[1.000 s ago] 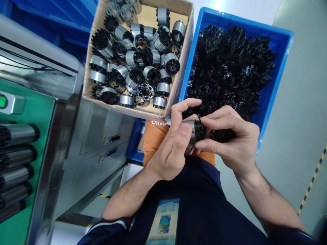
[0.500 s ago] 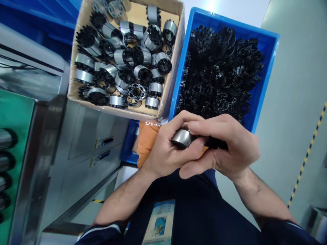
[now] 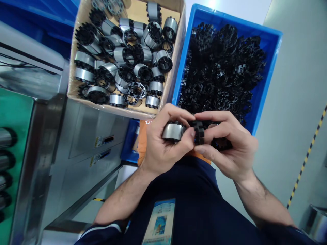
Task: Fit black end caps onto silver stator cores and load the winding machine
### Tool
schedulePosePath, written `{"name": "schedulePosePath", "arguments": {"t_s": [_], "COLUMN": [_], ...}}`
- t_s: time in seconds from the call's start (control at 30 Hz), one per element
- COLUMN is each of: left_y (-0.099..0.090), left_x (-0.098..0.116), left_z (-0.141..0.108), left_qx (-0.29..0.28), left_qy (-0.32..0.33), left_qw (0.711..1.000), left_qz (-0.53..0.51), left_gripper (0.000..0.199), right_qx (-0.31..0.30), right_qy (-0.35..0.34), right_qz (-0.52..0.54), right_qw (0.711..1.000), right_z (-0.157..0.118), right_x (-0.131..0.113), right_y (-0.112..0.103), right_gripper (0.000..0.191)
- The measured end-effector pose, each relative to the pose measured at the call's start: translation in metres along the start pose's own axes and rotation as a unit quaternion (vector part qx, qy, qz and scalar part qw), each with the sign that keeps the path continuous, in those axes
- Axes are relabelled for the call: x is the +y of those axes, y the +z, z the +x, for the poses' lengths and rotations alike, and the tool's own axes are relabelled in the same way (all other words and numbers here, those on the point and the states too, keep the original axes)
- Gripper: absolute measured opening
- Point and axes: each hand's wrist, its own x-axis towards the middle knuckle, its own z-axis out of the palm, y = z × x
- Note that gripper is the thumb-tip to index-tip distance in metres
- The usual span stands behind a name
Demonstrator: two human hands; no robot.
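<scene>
My left hand [image 3: 162, 149] is curled around a silver stator core [image 3: 173, 131] with black edging. Between the fingertips of both hands is a toothed black ring [image 3: 199, 132], seen edge-on and just right of the core, apart from it. My right hand [image 3: 233, 149] pinches this ring with thumb and fingers. More black ring pieces [image 3: 221, 143] sit inside the right palm, partly covered by the fingers. Both hands are in front of the near end of a blue bin [image 3: 267, 81], which holds a heap of similar black rings [image 3: 224, 75].
Left of the bin stands a plastic-lined carton [image 3: 114, 110] of silver stator cores with black ends. An orange cloth [image 3: 143, 139] hangs below it. Metal cabinets [image 3: 87, 136] and a green surface [image 3: 17, 112] with more cores are on the left.
The hands have drawn slightly apart, the left one shifting left with the stator core. The black ring between the fingertips now shows, and the core is less covered.
</scene>
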Motion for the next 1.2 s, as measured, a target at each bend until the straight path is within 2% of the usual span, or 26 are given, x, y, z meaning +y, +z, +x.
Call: {"name": "schedulePosePath", "arguments": {"t_s": [0.13, 0.23, 0.3, 0.4, 0.47, 0.6, 0.67, 0.73, 0.83, 0.9, 1.07, 1.2], "left_y": [-0.003, 0.002, 0.008, 0.016, 0.019, 0.019, 0.017, 0.015, 0.013, 0.012, 0.008, 0.008], "left_x": [-0.001, 0.0, 0.004, 0.012, 0.018, 0.027, 0.029, 0.028, 0.026, 0.024, 0.017, 0.012], "left_z": [-0.004, -0.007, -0.009, -0.012, -0.013, -0.014, -0.014, -0.015, -0.017, -0.017, -0.018, -0.021], "left_qx": [-0.037, -0.03, -0.009, -0.006, -0.012, -0.018, -0.026, -0.036, -0.041, -0.045, -0.072, -0.09], "left_qy": [-0.157, -0.201, -0.223, -0.26, -0.271, -0.278, -0.272, -0.273, -0.278, -0.275, -0.253, -0.24], "left_qw": [0.976, 0.963, 0.955, 0.937, 0.933, 0.935, 0.937, 0.936, 0.935, 0.935, 0.935, 0.947], "left_qz": [-0.144, -0.175, -0.196, -0.233, -0.238, -0.218, -0.218, -0.22, -0.217, -0.219, -0.239, -0.194], "left_gripper": [0.04, 0.044, 0.055, 0.053, 0.048, 0.056, 0.055, 0.05, 0.047, 0.046, 0.044, 0.049], "right_qx": [0.027, 0.027, 0.013, 0.082, 0.125, 0.099, 0.085, 0.064, 0.04, 0.046, 0.055, 0.046], "right_qy": [0.019, 0.001, -0.003, -0.007, -0.009, 0.012, 0.016, 0.012, -0.015, -0.026, 0.007, 0.018], "right_qz": [0.1, 0.112, 0.066, 0.043, 0.055, 0.121, 0.136, 0.116, 0.087, 0.086, 0.059, 0.071], "right_qw": [0.994, 0.993, 0.998, 0.996, 0.991, 0.988, 0.987, 0.991, 0.995, 0.995, 0.997, 0.996], "right_z": [-0.001, -0.001, -0.001, -0.001, -0.002, -0.002, -0.002, -0.002, 0.0, 0.002, 0.005, 0.002], "right_x": [0.002, 0.005, 0.006, 0.007, 0.008, 0.009, 0.01, 0.012, 0.014, 0.014, 0.009, 0.006], "right_y": [0.001, 0.001, 0.003, 0.011, 0.018, 0.022, 0.019, 0.014, 0.007, 0.005, 0.003, 0.002], "right_gripper": [0.03, 0.052, 0.043, 0.027, 0.03, 0.025, 0.038, 0.049, 0.046, 0.045, 0.034, 0.044]}}
